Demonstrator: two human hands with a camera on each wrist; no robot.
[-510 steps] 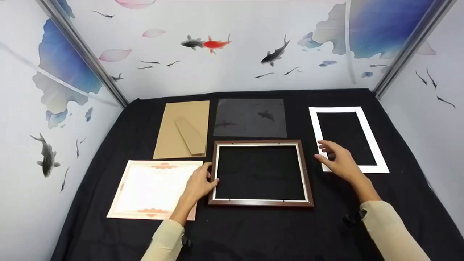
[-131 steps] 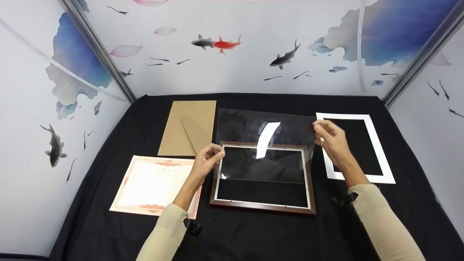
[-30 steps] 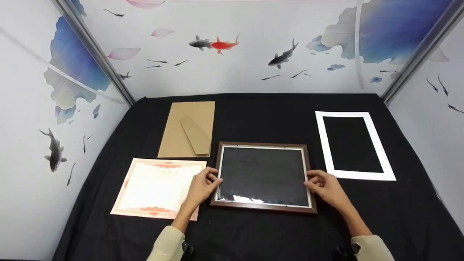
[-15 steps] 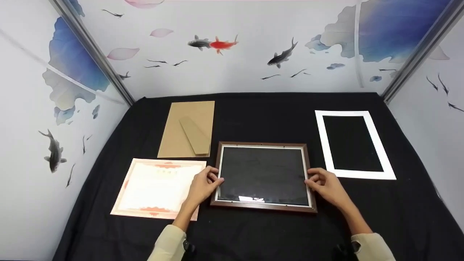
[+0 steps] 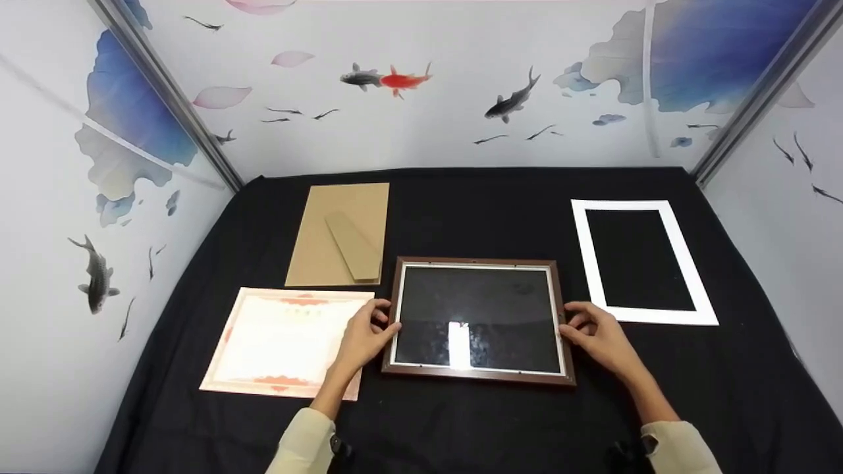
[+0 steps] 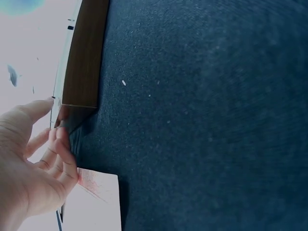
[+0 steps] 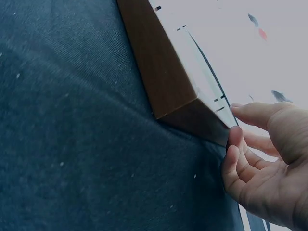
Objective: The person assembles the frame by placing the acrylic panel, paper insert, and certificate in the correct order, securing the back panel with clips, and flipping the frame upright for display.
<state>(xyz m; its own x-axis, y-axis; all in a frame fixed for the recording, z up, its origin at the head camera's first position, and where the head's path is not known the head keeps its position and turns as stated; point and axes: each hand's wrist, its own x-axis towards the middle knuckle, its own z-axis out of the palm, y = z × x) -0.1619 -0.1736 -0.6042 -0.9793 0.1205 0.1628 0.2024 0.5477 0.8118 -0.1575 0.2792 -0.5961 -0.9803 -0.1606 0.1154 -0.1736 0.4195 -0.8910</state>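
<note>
A brown picture frame (image 5: 477,380) with a silvery inner lip lies face down in the middle of the black cloth. Inside it sits a clear glass sheet (image 5: 487,296), with a bright reflection near its front edge. My left hand (image 5: 361,336) grips the frame's left side, thumb on the rim and curled fingers against the outer wall. On the opposite side my right hand (image 5: 602,339) holds the frame the same way. Both wrist views show the thumb over the rim, at the left hand (image 6: 41,159) and the right hand (image 7: 269,159).
A certificate sheet (image 5: 283,342) with a red border lies left, partly under my left forearm. Behind it is a brown backing board (image 5: 309,243) with a stand leg (image 5: 355,253). A white mat (image 5: 665,316) lies right. Printed panels (image 5: 421,131) enclose the table.
Earlier the glass lay at the back, then both hands held it above the frame; now it is inside. In the last half second both thumbs shifted outward and the glare on the glass lengthened.
</note>
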